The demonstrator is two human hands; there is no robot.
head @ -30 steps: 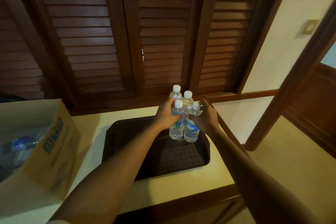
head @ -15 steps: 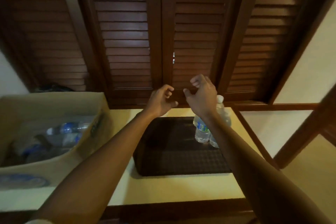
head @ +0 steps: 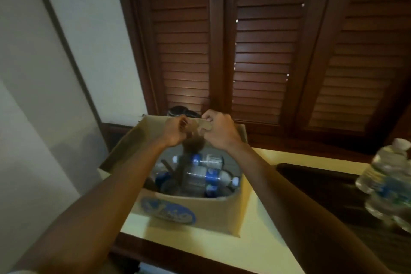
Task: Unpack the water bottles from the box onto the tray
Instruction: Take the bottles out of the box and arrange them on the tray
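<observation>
The cardboard box (head: 218, 213) stands on the counter at the left, with several water bottles (head: 201, 173) lying on their sides inside it. My left hand (head: 175, 133) and my right hand (head: 220, 133) hover close together above the box's far side. Their fingers are loosely curled and hold nothing; both hands are blurred. The dark tray (head: 322, 184) lies to the right of the box. Several bottles (head: 387, 182) stand on the tray at the right edge of the view, blurred.
The cream counter (head: 262, 236) has a dark wooden front edge. Brown louvred shutters (head: 260, 51) rise behind the counter. A pale wall (head: 44, 73) closes off the left side. A dark round object (head: 180, 110) sits behind the box.
My view and both hands have swung left from the tray to above the box. The bottles stay standing on the tray, now at the right edge.
</observation>
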